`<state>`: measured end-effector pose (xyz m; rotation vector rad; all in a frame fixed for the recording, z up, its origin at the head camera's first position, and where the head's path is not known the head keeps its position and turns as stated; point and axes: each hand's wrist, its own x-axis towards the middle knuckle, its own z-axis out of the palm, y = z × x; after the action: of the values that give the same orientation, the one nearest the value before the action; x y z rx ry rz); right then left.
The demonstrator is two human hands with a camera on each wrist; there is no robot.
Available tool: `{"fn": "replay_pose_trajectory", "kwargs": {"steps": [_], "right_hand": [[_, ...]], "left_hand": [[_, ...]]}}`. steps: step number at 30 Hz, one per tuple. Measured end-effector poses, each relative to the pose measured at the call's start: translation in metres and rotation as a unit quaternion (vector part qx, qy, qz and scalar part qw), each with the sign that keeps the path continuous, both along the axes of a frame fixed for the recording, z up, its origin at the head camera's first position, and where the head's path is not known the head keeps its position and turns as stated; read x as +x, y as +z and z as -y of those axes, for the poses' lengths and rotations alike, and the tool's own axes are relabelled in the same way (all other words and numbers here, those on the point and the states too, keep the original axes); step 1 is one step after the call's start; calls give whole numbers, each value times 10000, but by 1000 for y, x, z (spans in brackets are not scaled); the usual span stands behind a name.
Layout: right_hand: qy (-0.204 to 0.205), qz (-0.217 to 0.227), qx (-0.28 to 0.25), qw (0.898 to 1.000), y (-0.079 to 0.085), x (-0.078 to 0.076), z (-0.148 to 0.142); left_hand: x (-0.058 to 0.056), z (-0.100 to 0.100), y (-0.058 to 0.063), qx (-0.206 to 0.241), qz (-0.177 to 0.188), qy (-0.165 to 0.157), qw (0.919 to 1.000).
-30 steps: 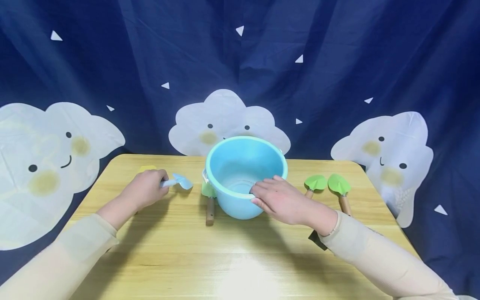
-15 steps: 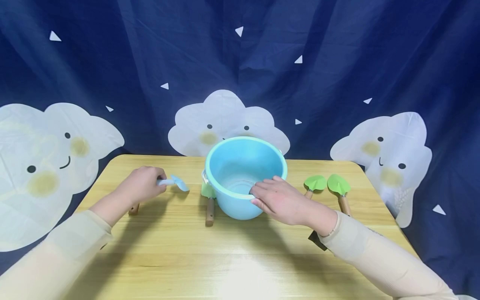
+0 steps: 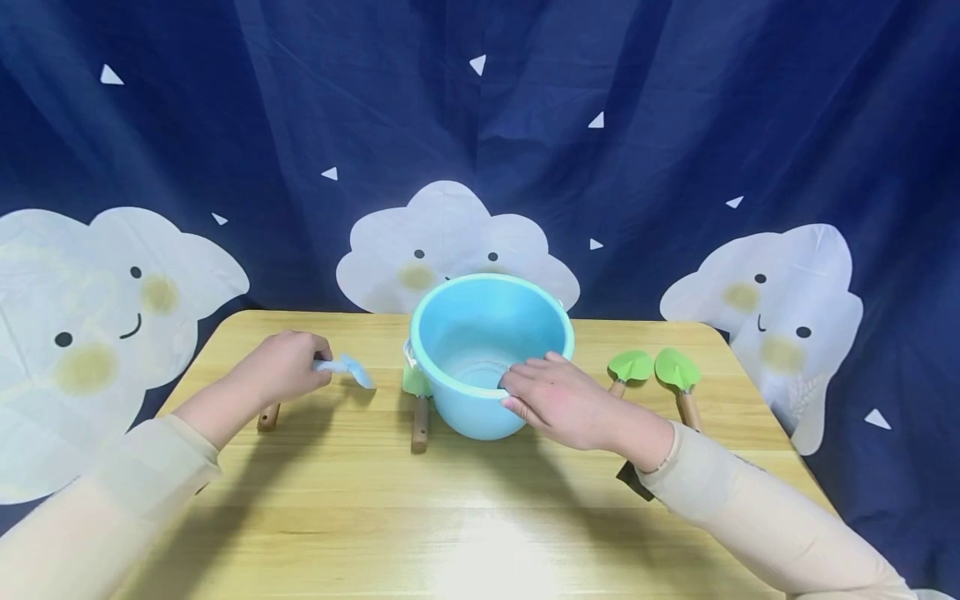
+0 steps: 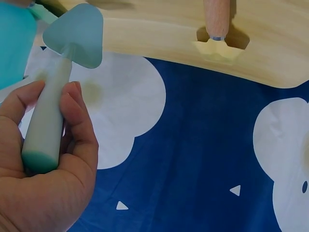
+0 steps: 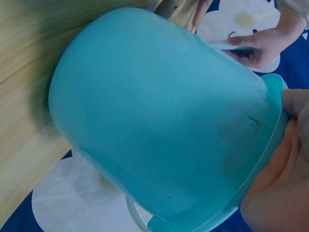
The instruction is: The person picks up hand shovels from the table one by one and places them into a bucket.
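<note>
My left hand (image 3: 288,367) holds a small light-blue toy shovel (image 3: 354,370) by its handle, above the left part of the table. In the left wrist view, thumb and fingers curl around the pale handle, and the rounded triangular blade (image 4: 79,36) points away from the palm. A light-blue bucket (image 3: 480,412) stands upright mid-table, its visible inside bare. My right hand (image 3: 562,402) grips the bucket's near-right rim, fingers inside and thumb outside. In the right wrist view the bucket's outer wall (image 5: 145,96) fills most of the picture.
Left of the bucket lies a green-headed tool with a wooden handle (image 3: 420,423). Two green trowels (image 3: 632,365) lie at the right. A yellow-headed tool (image 4: 219,50) lies near my left hand. Something dark (image 3: 636,482) shows below my right wrist. A blue curtain (image 3: 480,125) hangs behind.
My left hand has shifted slightly left with the shovel, whose blade now tips lower. A wooden handle below that wrist has come into view. The right hand and bucket have stayed put.
</note>
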<state>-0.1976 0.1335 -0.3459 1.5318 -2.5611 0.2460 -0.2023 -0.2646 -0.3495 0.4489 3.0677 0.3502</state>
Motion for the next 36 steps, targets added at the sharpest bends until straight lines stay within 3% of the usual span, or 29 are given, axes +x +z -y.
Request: {"fn": "replay_pose_trajectory", "kwargs": {"steps": [15,26,36], "right_hand": [[-11,0,51,10000,1,3,3],[-44,-2,98,9999,4,4,3],[-46,37,133,9999,3,2,3]], "left_hand": [[6,0,11,-70,50,-101,9999],[12,-4,40,33,-201,-100,9997],[19,-12,70,41,-452,155,9988]]}}
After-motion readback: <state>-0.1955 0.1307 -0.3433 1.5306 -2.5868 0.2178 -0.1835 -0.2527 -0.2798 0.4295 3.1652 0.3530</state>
